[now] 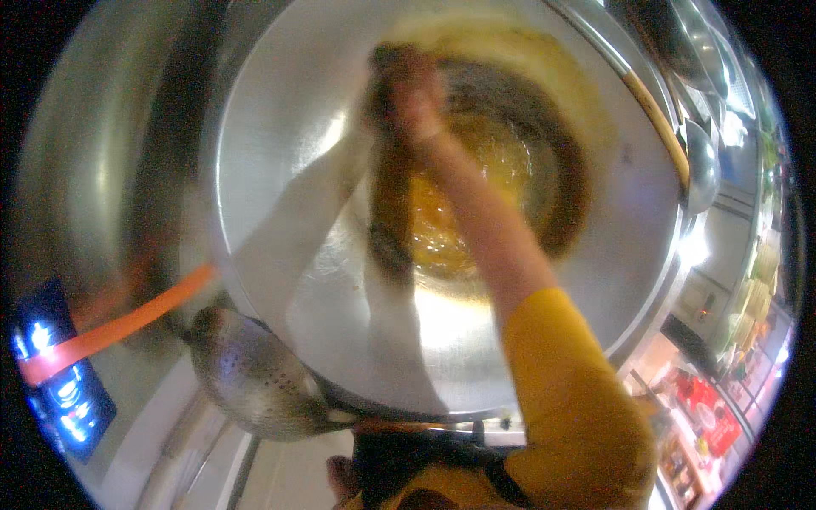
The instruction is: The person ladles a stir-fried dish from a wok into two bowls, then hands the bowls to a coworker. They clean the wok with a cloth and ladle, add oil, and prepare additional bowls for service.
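A large, shiny metal wok [268,159] with amber liquid [440,236] at its bottom lies before me. My right hand [414,95], blurred, reaches over the wok's far part, its yellow sleeve coming in from the lower right. A dark shape lies against the fingers and a dark band runs down from there; whether this is a held thing or shadow, I cannot tell. Brown residue [567,191] rings the liquid, with a yellowish film above it. At the bottom edge, near my body, a small part of what looks like my left hand [342,475] shows; its fingers are mostly hidden.
A perforated metal strainer [255,376] hangs at the wok's lower left rim. An orange strap or hose [140,312] crosses the left side beside a lit panel [70,389]. On the right rim rests a wooden-handled utensil [660,121], with a metal ladle [701,166] beyond it.
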Demonstrator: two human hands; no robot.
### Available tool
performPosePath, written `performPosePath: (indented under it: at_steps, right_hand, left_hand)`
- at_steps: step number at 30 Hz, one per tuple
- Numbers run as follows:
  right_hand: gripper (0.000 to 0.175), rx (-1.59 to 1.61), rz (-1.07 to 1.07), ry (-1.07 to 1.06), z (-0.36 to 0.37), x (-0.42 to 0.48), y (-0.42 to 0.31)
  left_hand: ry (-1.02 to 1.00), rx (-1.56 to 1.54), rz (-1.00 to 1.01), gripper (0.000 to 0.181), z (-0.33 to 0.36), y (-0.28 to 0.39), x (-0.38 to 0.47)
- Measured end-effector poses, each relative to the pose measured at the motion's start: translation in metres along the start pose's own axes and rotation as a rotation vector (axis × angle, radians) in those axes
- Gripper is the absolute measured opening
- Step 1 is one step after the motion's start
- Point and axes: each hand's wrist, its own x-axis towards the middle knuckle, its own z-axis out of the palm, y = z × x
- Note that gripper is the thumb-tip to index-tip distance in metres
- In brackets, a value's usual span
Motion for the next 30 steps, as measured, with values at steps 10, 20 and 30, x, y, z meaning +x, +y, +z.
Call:
performPosePath:
  at_steps: [10,20,30]
  right_hand:
    - [0.049,-0.726,-0.064,-0.565,-0.163,-0.169,0.163]
    - [0.047,-0.173,-0.318,-0.509,-0.009,-0.156,-0.007]
    - [0.060,-0.677,-0.008,-0.094,-0.094,-0.015,0.093]
  left_hand:
    - [-0.014,1.867,0.261,0.033,0.078,-0.029,0.054]
    - [0.137,1.806,0.073,0.031,0.094,-0.046,0.074]
    - [0.129,1.814,0.052,0.030,0.084,-0.037,0.075]
